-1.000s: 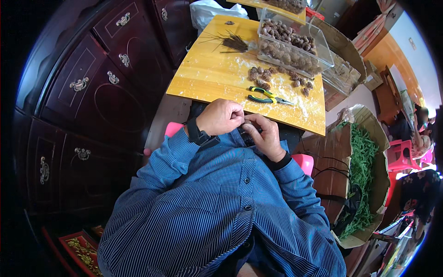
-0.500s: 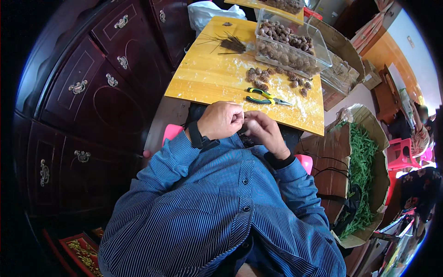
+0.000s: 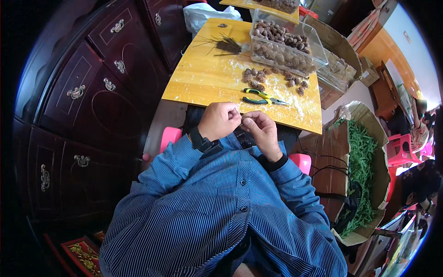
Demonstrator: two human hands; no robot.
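Just past the near table edge, my left hand (image 3: 218, 121) and my right hand (image 3: 261, 131) meet, both with fingers pinched. A small brown thing shows between the fingertips, mostly covered, so its kind cannot be made out. Beyond my hands, long-nose pliers (image 3: 270, 99) with yellow and black handles lie on the table with their handles spread. Several loose brown pine cones (image 3: 260, 78) sit behind the pliers. A clear plastic bin (image 3: 318, 59) at the back right holds many more. To its left lies a fanned bundle of thin dark stems or wires (image 3: 228, 45).
White flecks dot the yellow tabletop (image 3: 194, 69). On the right stands an open cardboard box (image 3: 376, 161) of green shredded filling (image 3: 362, 171). Dark wooden cabinets (image 3: 92, 92) line the left. A white plastic bag (image 3: 207, 16) is at the back, and a person (image 3: 421, 134) sits far right.
My right hand has turned so its thumb and fingertips show more plainly, pinched beside the left. The whole view has shifted slightly; the pliers and cones lie as before.
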